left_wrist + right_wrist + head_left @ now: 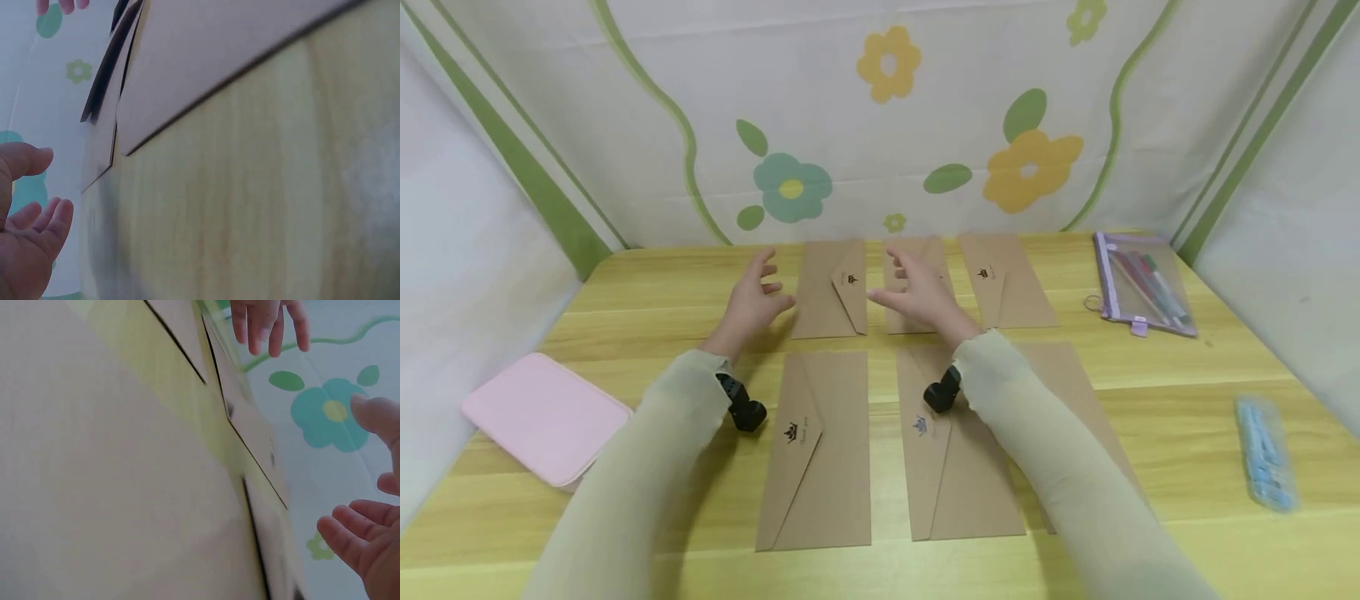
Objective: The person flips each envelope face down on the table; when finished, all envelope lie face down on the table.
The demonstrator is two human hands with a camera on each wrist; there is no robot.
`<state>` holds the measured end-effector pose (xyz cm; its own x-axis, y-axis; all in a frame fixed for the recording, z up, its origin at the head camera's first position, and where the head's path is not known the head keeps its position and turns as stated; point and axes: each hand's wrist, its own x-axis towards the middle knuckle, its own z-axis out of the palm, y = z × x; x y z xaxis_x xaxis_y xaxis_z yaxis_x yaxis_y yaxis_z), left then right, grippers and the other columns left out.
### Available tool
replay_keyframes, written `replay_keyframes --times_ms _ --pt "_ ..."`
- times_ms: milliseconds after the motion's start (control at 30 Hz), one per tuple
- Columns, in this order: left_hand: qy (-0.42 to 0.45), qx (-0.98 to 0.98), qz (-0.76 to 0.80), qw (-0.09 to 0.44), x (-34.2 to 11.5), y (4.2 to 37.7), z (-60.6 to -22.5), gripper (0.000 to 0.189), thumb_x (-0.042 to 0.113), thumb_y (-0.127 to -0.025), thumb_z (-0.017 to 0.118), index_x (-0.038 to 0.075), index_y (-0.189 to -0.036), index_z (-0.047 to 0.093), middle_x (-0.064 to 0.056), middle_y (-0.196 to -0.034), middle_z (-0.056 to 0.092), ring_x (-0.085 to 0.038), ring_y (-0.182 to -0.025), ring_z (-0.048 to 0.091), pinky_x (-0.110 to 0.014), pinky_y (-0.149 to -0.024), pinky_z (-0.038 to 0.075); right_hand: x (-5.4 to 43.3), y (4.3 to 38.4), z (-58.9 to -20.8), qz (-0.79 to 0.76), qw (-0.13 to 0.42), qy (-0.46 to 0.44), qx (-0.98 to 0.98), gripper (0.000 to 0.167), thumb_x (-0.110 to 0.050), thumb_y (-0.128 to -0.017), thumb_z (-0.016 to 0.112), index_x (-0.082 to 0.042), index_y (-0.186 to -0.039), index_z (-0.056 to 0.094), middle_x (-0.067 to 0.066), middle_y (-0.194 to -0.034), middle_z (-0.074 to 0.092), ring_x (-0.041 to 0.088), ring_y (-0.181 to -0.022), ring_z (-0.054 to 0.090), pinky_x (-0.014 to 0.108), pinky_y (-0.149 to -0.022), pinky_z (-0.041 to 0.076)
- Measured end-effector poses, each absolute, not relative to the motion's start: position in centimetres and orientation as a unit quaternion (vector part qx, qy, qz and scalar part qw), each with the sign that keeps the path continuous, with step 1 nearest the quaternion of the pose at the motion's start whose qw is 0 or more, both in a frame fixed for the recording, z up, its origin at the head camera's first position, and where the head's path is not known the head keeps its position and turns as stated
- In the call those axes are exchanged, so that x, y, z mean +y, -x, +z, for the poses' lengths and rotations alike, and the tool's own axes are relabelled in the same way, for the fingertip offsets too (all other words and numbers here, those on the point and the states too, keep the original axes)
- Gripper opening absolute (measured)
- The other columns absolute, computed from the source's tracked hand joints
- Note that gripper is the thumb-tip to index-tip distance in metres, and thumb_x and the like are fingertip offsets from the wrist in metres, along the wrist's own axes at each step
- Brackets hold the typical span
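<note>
Several brown kraft envelopes lie in two rows on the table, their pointed flaps printed with a small dark crown. My left hand (751, 298) hovers just left of the back-left envelope (817, 292), fingers spread and holding nothing. Over the back-middle envelope (898, 323) is my right hand (922, 293), thumb and fingers apart, with nothing in it. The back-right envelope (1026, 296) lies beyond that hand. In front are the near-left envelope (838, 450) and the near-middle envelope (973, 492). My right sleeve partly covers the near-right envelope (1063, 379).
A pink flat case (546, 417) lies at the left edge. At the back right is a mesh zip pouch (1120, 287) with pens inside. A small clear packet of blue items (1264, 454) sits at the right. A flowered cloth (700, 100) hangs behind the table.
</note>
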<state>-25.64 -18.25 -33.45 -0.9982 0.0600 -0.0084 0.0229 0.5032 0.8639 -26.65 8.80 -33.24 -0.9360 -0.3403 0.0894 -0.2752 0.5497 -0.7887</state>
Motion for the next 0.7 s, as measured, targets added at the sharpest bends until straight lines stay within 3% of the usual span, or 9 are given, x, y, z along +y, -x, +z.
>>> replay_keyframes --times_ms 200,433,700 --pt "-0.024 0.864 0.501 0.043 -18.5 25.9 -33.9 0.081 -0.001 -0.084 0.061 0.015 -0.149 0.015 -0.020 -0.146 0.026 -0.035 -0.127 0.040 -0.046 -0.096 0.042 6.9 26.9 -34.3 -0.513 0.091 0.120 0.845 0.081 -0.035 -0.080 0.072 -0.014 -0.145 0.028 0.012 -0.136 0.045 0.025 -0.121 0.046 0.040 -0.098 0.041" --pt "-0.023 0.868 0.491 0.074 -18.2 26.3 -34.4 0.079 -0.002 -0.083 0.062 0.008 -0.148 0.017 -0.022 -0.145 0.028 -0.034 -0.124 0.042 -0.046 -0.098 0.040 5.3 27.0 -35.2 -0.531 0.123 0.061 0.836 0.079 -0.031 -0.078 0.074 -0.014 -0.142 0.033 0.009 -0.123 0.051 0.024 -0.106 0.054 0.034 -0.079 0.050" --pt "0.010 0.863 0.494 0.109 -17.8 26.3 -34.4 0.066 -0.001 -0.085 0.059 0.000 -0.143 0.028 -0.021 -0.137 0.040 -0.030 -0.122 0.044 -0.042 -0.100 0.040 3.8 26.8 -35.3 -0.514 0.116 0.010 0.850 0.073 -0.020 -0.075 0.076 -0.007 -0.136 0.040 0.011 -0.119 0.054 0.025 -0.104 0.053 0.036 -0.089 0.046"
